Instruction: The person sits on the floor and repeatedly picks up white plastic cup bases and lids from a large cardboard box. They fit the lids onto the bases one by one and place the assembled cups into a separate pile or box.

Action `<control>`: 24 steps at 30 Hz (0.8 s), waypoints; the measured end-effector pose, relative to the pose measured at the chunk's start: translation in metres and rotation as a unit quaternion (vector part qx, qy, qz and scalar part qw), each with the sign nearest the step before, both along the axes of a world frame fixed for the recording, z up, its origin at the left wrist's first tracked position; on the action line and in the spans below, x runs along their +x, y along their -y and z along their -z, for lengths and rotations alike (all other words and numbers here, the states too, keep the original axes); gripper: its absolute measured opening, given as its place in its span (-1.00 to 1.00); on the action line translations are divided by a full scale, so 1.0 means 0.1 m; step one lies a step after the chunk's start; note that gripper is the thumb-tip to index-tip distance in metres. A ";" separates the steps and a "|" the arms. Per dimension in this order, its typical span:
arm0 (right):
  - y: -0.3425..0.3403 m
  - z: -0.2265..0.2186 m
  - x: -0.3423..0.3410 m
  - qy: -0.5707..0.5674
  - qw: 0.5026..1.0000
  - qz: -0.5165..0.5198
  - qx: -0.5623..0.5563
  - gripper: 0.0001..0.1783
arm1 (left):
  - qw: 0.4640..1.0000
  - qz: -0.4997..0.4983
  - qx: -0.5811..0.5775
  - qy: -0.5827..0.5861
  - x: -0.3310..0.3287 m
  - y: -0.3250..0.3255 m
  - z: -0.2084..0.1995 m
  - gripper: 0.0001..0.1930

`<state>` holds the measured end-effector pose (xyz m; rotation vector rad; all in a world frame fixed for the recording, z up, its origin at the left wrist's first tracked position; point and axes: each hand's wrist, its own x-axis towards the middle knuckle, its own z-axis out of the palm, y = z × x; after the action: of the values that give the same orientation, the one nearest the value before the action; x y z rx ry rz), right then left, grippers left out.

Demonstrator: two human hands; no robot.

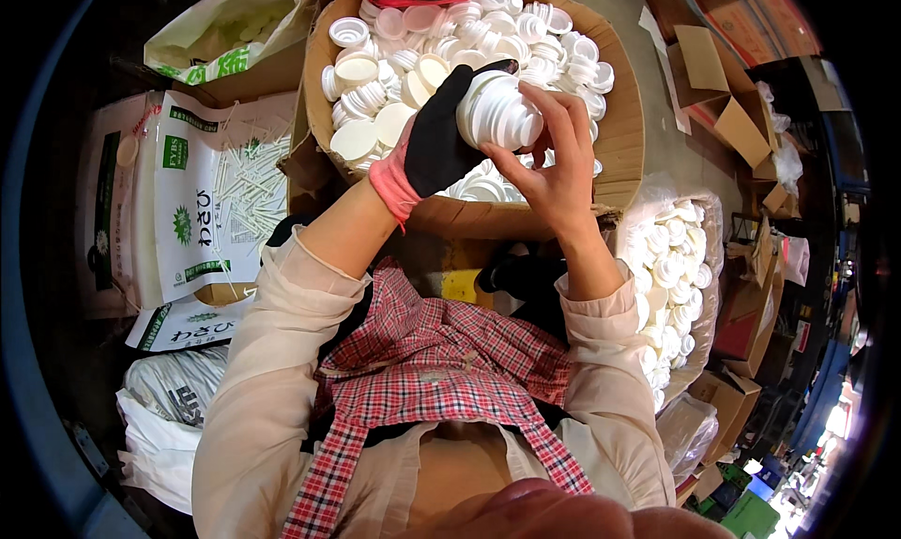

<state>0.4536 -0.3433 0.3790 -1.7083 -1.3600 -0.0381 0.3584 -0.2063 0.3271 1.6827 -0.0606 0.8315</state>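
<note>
Gloved L hand [441,137] grips white stepped pc [496,115]; R hand [561,168] fingertip-pinches it. Risk: weak pinch → pc slips, prob. into box [621,116].

One gloved hand [443,135], one bare hand [557,168], one checked apron [441,398]

The person's apron [441,346] is checked in red, white and dark blue, with two matching straps [330,464]. Beside the apron are loose, thin beige sleeves [267,389]. Beyond it, the left hand [443,130] wears a black glove [432,159] with a pink cuff [394,184].
</note>
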 end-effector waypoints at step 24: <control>-0.04 0.05 0.07 -0.197 0.978 -0.013 0.065 -0.35 | 0.916 0.166 -0.358 -0.074 -0.07 0.13 -0.30 -0.35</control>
<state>0.4607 -0.3388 0.3739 -1.4930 -1.0585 0.2132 0.3510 -0.2197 0.3571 0.9930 0.0586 0.3878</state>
